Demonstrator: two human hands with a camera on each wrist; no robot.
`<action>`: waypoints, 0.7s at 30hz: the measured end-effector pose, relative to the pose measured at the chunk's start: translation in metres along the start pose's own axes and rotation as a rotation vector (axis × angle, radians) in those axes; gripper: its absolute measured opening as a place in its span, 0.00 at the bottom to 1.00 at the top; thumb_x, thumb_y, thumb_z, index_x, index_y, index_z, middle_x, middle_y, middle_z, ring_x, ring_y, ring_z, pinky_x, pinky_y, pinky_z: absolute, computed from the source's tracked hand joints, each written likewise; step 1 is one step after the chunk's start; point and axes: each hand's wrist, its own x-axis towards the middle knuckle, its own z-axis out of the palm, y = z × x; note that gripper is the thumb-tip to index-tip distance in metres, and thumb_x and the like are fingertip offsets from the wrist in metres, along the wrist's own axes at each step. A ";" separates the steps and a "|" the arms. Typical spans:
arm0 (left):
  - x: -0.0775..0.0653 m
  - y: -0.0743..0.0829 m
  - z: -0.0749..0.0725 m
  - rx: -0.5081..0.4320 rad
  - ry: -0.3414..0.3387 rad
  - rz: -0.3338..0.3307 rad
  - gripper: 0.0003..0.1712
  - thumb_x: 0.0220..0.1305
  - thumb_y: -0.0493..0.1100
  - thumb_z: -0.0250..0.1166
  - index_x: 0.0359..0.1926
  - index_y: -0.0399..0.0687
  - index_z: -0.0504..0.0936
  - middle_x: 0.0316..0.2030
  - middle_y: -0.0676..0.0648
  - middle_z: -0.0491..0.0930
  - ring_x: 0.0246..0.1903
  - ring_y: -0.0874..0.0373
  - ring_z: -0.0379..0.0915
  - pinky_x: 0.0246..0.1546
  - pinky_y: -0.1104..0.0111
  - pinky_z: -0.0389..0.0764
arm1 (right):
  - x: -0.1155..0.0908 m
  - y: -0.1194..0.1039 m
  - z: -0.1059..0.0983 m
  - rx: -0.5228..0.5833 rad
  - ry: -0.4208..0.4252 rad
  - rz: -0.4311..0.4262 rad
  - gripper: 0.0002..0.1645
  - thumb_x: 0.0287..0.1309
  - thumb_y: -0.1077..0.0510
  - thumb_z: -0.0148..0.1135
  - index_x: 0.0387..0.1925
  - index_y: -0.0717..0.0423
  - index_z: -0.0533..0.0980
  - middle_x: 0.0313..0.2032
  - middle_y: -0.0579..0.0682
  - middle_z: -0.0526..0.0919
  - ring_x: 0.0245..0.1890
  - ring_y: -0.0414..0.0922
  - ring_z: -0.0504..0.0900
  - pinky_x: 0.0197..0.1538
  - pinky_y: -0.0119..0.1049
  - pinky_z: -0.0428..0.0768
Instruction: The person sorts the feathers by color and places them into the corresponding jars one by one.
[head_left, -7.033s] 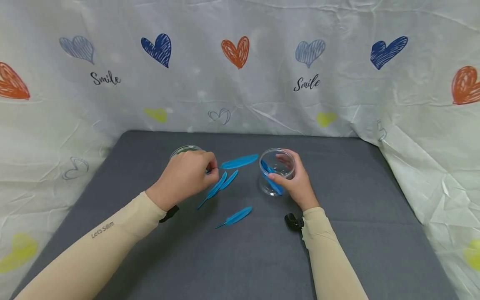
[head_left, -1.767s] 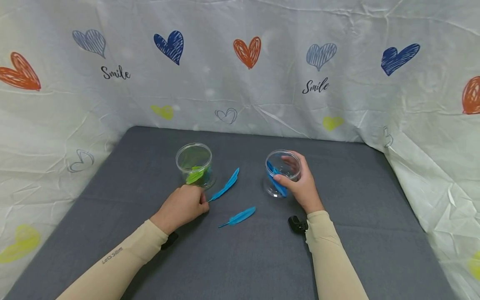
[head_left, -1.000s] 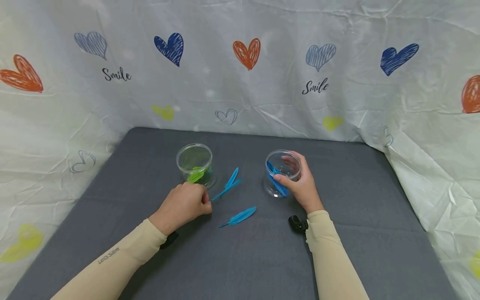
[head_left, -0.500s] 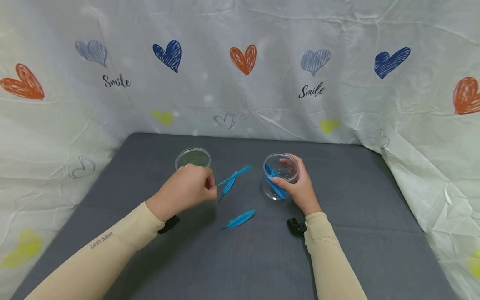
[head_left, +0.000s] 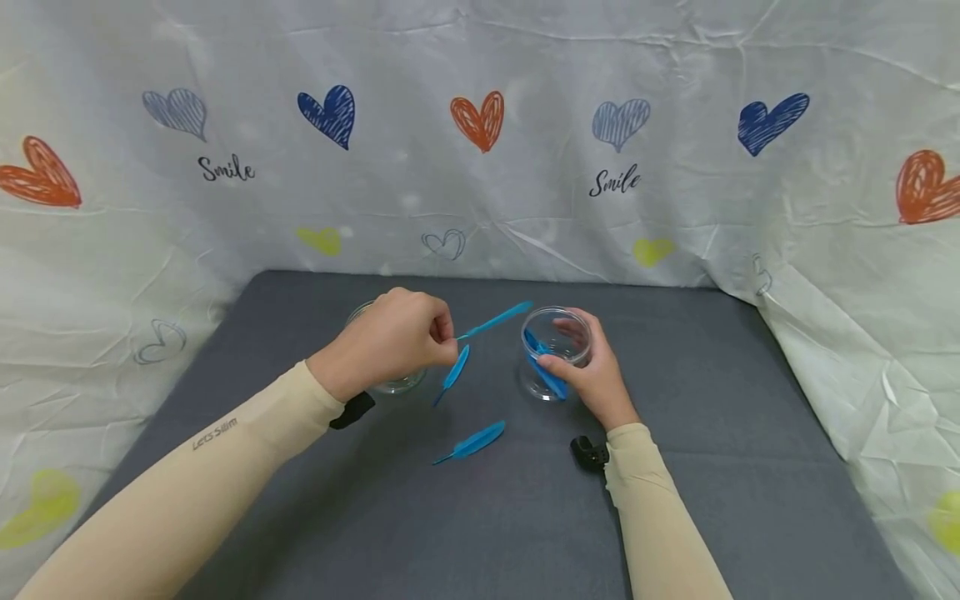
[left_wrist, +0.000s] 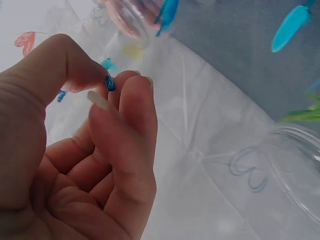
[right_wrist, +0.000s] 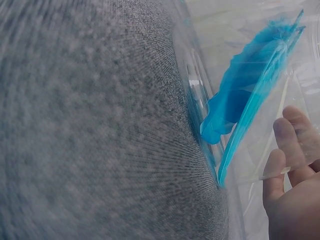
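In the head view my left hand (head_left: 393, 342) pinches a blue feather (head_left: 495, 320) by its quill, tip pointing right toward the rim of a clear plastic cup (head_left: 557, 333). The left wrist view shows the quill end between thumb and fingertips. My right hand (head_left: 596, 367) grips that cup from its right side as it stands on the table. Blue feathers (right_wrist: 250, 85) lean inside it. Behind my left hand stands a second clear cup (head_left: 401, 384), mostly hidden in the head view; a green feather (left_wrist: 302, 115) shows at it in the left wrist view.
Two blue feathers lie on the grey cloth: a nearer one (head_left: 478, 439) and another blue feather (head_left: 453, 373) just below my left fingertips. A white curtain (head_left: 480, 192) printed with hearts hangs along the table's back and sides.
My left hand has picked up a blue feather from beside the left cup, raised it and carried it rightward toward the right cup. My right hand keeps its grip on the cup.
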 end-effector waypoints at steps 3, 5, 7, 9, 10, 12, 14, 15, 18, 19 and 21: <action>0.006 0.006 -0.001 -0.006 -0.014 0.014 0.08 0.57 0.38 0.66 0.24 0.54 0.83 0.17 0.57 0.77 0.16 0.61 0.68 0.23 0.66 0.70 | 0.001 0.000 0.000 -0.004 -0.001 0.000 0.48 0.65 0.46 0.78 0.79 0.34 0.62 0.75 0.49 0.74 0.79 0.49 0.69 0.82 0.58 0.66; 0.011 0.010 -0.001 -0.014 -0.026 0.022 0.07 0.57 0.38 0.67 0.24 0.54 0.83 0.17 0.56 0.76 0.17 0.61 0.67 0.24 0.66 0.70 | 0.001 0.000 0.000 -0.007 0.001 -0.001 0.48 0.65 0.46 0.78 0.79 0.34 0.62 0.75 0.49 0.74 0.79 0.49 0.69 0.83 0.58 0.66; 0.015 0.014 0.000 -0.018 -0.038 0.031 0.07 0.56 0.38 0.67 0.24 0.55 0.83 0.17 0.56 0.77 0.17 0.60 0.67 0.25 0.65 0.70 | 0.001 -0.001 0.000 -0.004 0.002 -0.002 0.47 0.65 0.47 0.78 0.78 0.33 0.62 0.75 0.50 0.74 0.79 0.49 0.69 0.83 0.58 0.65; 0.019 0.017 0.000 -0.029 -0.052 0.034 0.07 0.56 0.38 0.68 0.24 0.55 0.83 0.18 0.56 0.78 0.18 0.60 0.68 0.25 0.65 0.71 | 0.001 -0.001 0.001 -0.003 0.003 0.002 0.47 0.65 0.47 0.78 0.78 0.34 0.63 0.74 0.49 0.75 0.79 0.49 0.69 0.83 0.58 0.65; 0.021 0.019 0.001 -0.033 -0.058 0.035 0.08 0.56 0.37 0.68 0.24 0.55 0.83 0.19 0.56 0.79 0.18 0.60 0.69 0.25 0.65 0.72 | 0.000 -0.002 0.001 -0.005 0.003 0.006 0.48 0.65 0.46 0.78 0.78 0.34 0.63 0.74 0.49 0.75 0.79 0.49 0.69 0.83 0.58 0.65; 0.026 0.022 0.002 -0.032 -0.064 0.044 0.08 0.56 0.37 0.69 0.24 0.56 0.84 0.20 0.57 0.80 0.18 0.60 0.71 0.25 0.64 0.74 | 0.000 -0.002 0.001 -0.013 0.005 0.016 0.48 0.64 0.45 0.79 0.79 0.33 0.62 0.74 0.48 0.75 0.79 0.49 0.70 0.83 0.58 0.65; 0.032 0.024 0.004 -0.030 -0.071 0.050 0.09 0.57 0.37 0.69 0.23 0.56 0.84 0.20 0.56 0.81 0.18 0.59 0.72 0.24 0.64 0.74 | 0.000 -0.002 0.001 -0.017 0.006 0.025 0.48 0.64 0.44 0.79 0.79 0.32 0.62 0.74 0.47 0.74 0.79 0.49 0.70 0.82 0.58 0.67; 0.035 0.025 0.005 -0.026 -0.073 0.056 0.10 0.57 0.37 0.69 0.23 0.56 0.84 0.20 0.56 0.80 0.18 0.59 0.72 0.24 0.64 0.74 | 0.000 -0.003 0.001 -0.021 0.009 0.030 0.49 0.64 0.44 0.79 0.79 0.32 0.62 0.74 0.47 0.74 0.79 0.49 0.70 0.81 0.58 0.68; 0.045 0.029 0.009 -0.014 -0.081 0.079 0.12 0.57 0.36 0.68 0.20 0.56 0.83 0.17 0.55 0.77 0.16 0.60 0.68 0.23 0.66 0.70 | 0.000 -0.003 0.000 -0.015 0.014 0.031 0.49 0.63 0.44 0.79 0.79 0.32 0.62 0.74 0.46 0.74 0.79 0.51 0.70 0.80 0.59 0.70; 0.048 0.031 0.010 -0.010 -0.085 0.088 0.12 0.57 0.36 0.68 0.19 0.55 0.82 0.16 0.55 0.76 0.16 0.60 0.66 0.22 0.66 0.68 | 0.000 -0.002 0.000 -0.013 0.016 0.030 0.49 0.63 0.44 0.79 0.79 0.32 0.62 0.74 0.45 0.74 0.79 0.51 0.70 0.79 0.59 0.70; 0.055 0.033 0.013 0.003 -0.090 0.105 0.14 0.56 0.35 0.68 0.17 0.55 0.80 0.15 0.55 0.72 0.15 0.60 0.63 0.22 0.66 0.65 | 0.001 -0.002 -0.001 -0.010 0.018 0.029 0.49 0.63 0.45 0.79 0.78 0.32 0.63 0.74 0.44 0.74 0.78 0.51 0.71 0.79 0.59 0.72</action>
